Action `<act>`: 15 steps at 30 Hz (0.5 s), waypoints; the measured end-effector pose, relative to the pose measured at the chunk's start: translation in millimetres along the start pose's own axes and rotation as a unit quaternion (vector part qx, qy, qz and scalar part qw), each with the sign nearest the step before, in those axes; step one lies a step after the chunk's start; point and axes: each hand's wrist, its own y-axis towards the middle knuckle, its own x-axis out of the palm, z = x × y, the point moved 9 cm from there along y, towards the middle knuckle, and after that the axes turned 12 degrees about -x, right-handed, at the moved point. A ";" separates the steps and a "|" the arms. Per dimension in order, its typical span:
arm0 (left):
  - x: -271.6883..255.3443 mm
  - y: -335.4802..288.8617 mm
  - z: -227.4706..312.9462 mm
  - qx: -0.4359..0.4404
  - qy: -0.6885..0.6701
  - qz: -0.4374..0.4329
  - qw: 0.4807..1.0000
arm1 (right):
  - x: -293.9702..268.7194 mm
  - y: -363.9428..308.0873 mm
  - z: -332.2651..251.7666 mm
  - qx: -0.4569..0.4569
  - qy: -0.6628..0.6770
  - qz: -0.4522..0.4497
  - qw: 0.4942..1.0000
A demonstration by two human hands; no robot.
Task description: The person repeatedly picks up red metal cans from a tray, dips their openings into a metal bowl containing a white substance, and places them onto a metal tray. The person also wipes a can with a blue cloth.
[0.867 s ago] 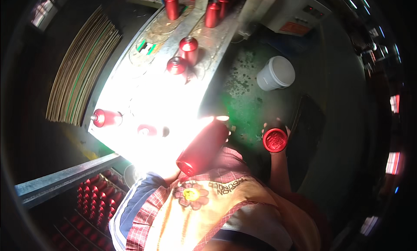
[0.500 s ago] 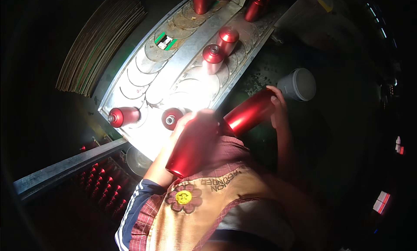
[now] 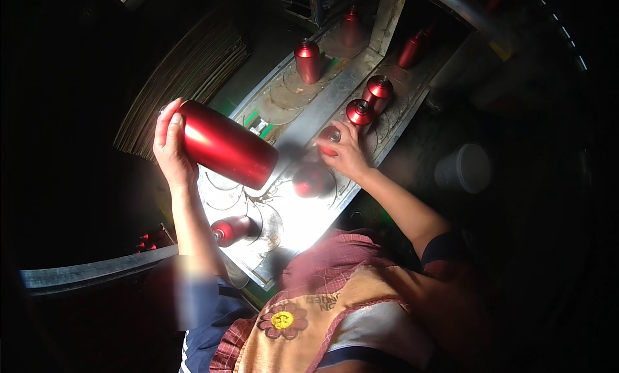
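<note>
Two hands, both busy: my left hand (image 3: 171, 148) has its fingers wrapped round the base of a big red bottle (image 3: 227, 152), held tilted in the air over the left edge of the metal track (image 3: 322, 112). My right hand (image 3: 345, 155) closes its fingers on a small red can (image 3: 330, 138) standing mid-track. Just beyond it two more cans (image 3: 367, 101) stand near the right edge, another bottle (image 3: 308, 60) toward the far end.

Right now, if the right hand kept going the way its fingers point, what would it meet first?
The right hand already grips a bottle. Beyond it, up the metal track, probably the upright bottle; depth is uncertain.
</note>
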 end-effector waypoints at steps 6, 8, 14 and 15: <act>62.5 129.9 -121.4 0.192 0.439 0.065 0.875 | -7.6 19.0 -48.9 -0.062 0.179 -0.018 0.982; 49.5 153.6 -152.7 0.175 0.542 0.071 0.819 | 8.1 30.9 -26.7 0.056 0.242 -0.071 0.966; -4.5 166.6 -175.9 0.227 0.653 0.100 0.716 | 46.0 59.7 -7.0 0.073 0.240 0.144 0.957; 11.3 156.5 -176.3 0.314 0.660 0.117 0.673 | 43.1 55.9 4.9 0.085 0.241 0.184 0.949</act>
